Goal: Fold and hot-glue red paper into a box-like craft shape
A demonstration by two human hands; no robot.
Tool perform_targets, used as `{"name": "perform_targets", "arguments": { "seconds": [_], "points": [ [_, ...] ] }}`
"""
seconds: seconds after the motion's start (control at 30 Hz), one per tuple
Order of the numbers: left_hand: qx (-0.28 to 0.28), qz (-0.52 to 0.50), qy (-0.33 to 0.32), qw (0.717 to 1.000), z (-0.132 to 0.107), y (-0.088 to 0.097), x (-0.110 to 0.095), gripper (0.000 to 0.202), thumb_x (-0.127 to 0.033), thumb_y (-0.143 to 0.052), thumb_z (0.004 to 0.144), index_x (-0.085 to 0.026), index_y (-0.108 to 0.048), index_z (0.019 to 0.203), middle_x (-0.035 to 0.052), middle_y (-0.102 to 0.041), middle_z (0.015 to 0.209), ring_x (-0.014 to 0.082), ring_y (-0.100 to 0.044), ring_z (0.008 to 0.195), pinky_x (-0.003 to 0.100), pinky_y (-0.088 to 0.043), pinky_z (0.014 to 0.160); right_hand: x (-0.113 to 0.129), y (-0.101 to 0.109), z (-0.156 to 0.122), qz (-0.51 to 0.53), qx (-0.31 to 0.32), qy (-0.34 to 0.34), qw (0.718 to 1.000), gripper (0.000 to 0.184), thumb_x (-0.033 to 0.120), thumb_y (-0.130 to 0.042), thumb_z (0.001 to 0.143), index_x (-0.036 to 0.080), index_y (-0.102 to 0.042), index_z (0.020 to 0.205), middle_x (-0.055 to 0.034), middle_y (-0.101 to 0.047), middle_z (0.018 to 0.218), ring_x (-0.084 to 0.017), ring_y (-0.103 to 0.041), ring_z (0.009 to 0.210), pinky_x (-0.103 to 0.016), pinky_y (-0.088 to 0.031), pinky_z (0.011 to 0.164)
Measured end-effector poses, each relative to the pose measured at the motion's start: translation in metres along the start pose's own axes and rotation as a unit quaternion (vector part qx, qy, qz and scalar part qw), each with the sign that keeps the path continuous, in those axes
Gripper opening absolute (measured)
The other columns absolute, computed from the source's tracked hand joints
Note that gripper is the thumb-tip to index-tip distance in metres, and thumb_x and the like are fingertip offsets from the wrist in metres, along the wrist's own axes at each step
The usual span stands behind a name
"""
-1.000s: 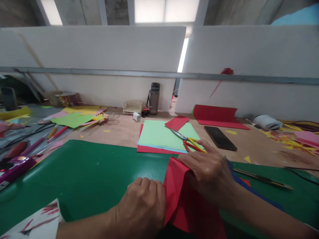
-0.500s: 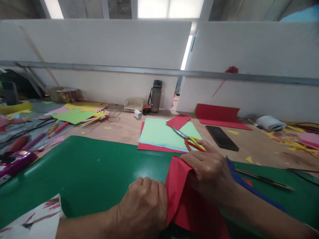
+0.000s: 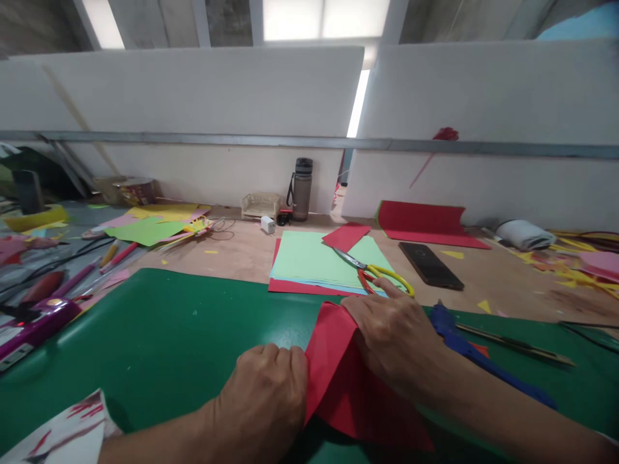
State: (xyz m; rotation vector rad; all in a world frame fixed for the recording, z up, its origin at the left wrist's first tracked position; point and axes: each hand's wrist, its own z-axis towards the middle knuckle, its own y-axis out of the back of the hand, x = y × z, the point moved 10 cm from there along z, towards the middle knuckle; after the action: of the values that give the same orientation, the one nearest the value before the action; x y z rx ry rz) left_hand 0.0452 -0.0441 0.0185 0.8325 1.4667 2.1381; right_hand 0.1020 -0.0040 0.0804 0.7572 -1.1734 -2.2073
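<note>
Folded red paper sheet (image 3: 338, 380) lies near-centre on the green cutting mat (image 3: 169, 335) on the table (image 3: 242, 254), its raised left edge against the curled fingers of the left hand (image 3: 264, 403), its far corner pressed under the flat, close-set fingers of the right hand (image 3: 394, 335). Open mat left of the left hand; a blue plastic tool (image 3: 464, 345) lies just beside the right wrist, yellow-handled scissors (image 3: 382, 276) just past the right fingertips. Versus 0.5 s earlier: hands and sheet sit slightly further left, scissor handles and tool head now uncovered.

Scissors (image 3: 370, 270) on green sheets (image 3: 309, 258), phone (image 3: 429, 265) beside
</note>
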Motion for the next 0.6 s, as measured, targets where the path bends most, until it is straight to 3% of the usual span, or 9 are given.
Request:
{"name": "perform_targets", "arguments": {
  "seconds": [0.07,0.13,0.23,0.3,0.33,0.43,0.53,0.6],
  "points": [
    [0.0,-0.012,0.01,1.0,-0.002,-0.003,0.004,0.015,-0.003,-0.043,0.065,-0.016,-0.048,0.071,0.0038,-0.057,0.059,0.0209,-0.052,0.044,0.032,-0.044,0.039,0.0,0.0,0.0,0.004,0.006,-0.001,1.0,0.022,0.005,-0.037,0.071,0.016,-0.055,0.065,-0.0021,-0.056,0.051,-0.015,-0.049,0.047,-0.043,-0.039,0.08],
    [-0.011,-0.034,0.014,0.999,-0.004,-0.001,0.009,0.021,-0.008,-0.046,0.069,-0.01,-0.052,0.089,0.0081,-0.063,0.068,0.0218,-0.056,0.049,0.034,-0.046,0.043,0.001,0.002,0.0,0.011,0.001,-0.001,1.0,0.023,0.005,-0.037,0.072,0.016,-0.056,0.065,-0.0027,-0.058,0.054,-0.016,-0.051,0.049,-0.042,-0.039,0.081],
    [-0.029,-0.113,0.018,0.993,-0.006,0.006,0.018,0.069,-0.033,-0.059,0.071,-0.002,-0.032,0.127,0.0164,-0.067,0.093,0.0259,-0.063,0.071,0.039,-0.052,0.06,0.0,0.008,0.0,0.014,-0.029,-0.008,0.999,0.026,0.003,-0.036,0.073,0.015,-0.059,0.068,-0.0034,-0.061,0.057,-0.016,-0.054,0.051,-0.042,-0.04,0.082],
    [-0.049,-0.165,0.035,0.984,-0.008,0.012,0.026,0.097,-0.049,-0.065,0.066,-0.003,-0.017,0.136,0.0198,-0.062,0.109,0.0299,-0.062,0.089,0.043,-0.052,0.074,0.0,0.013,0.0,-0.002,-0.057,-0.01,0.998,0.027,0.003,-0.036,0.075,0.014,-0.06,0.067,-0.003,-0.06,0.054,-0.016,-0.052,0.048,-0.041,-0.041,0.08],
    [-0.065,-0.18,0.044,0.981,-0.008,0.016,0.03,0.1,-0.05,-0.064,0.067,-0.004,-0.012,0.138,0.0207,-0.06,0.113,0.0307,-0.06,0.095,0.043,-0.051,0.078,0.0,0.015,0.0,-0.015,-0.072,-0.01,0.997,0.027,0.005,-0.037,0.076,0.014,-0.06,0.066,-0.0027,-0.059,0.052,-0.016,-0.051,0.046,-0.041,-0.042,0.08],
    [-0.117,-0.194,0.062,0.972,-0.008,0.024,0.042,0.078,-0.037,-0.05,0.082,-0.008,-0.007,0.141,0.0199,-0.059,0.117,0.0273,-0.06,0.098,0.041,-0.051,0.079,0.001,0.023,0.0,-0.047,-0.112,-0.007,0.993,0.026,0.008,-0.04,0.08,0.014,-0.059,0.064,-0.0023,-0.056,0.049,-0.015,-0.05,0.045,-0.04,-0.042,0.08],
    [-0.176,-0.197,0.036,0.964,-0.008,0.035,0.045,0.066,-0.028,-0.041,0.085,-0.01,-0.012,0.141,0.0179,-0.061,0.113,0.0249,-0.061,0.098,0.04,-0.052,0.081,0.005,0.03,0.001,-0.065,-0.134,0.014,0.989,0.025,0.008,-0.041,0.08,0.014,-0.059,0.064,-0.0029,-0.056,0.05,-0.015,-0.051,0.047,-0.038,-0.043,0.077],
    [-0.191,-0.156,0.044,0.968,-0.012,0.043,0.044,0.068,-0.03,-0.046,0.084,-0.01,-0.014,0.141,0.0183,-0.06,0.115,0.026,-0.059,0.104,0.04,-0.051,0.084,0.006,0.033,0.001,-0.1,-0.138,0.021,0.985,0.026,0.007,-0.041,0.079,0.015,-0.058,0.061,-0.0024,-0.054,0.047,-0.015,-0.049,0.045,-0.036,-0.043,0.073]
  ]
}}
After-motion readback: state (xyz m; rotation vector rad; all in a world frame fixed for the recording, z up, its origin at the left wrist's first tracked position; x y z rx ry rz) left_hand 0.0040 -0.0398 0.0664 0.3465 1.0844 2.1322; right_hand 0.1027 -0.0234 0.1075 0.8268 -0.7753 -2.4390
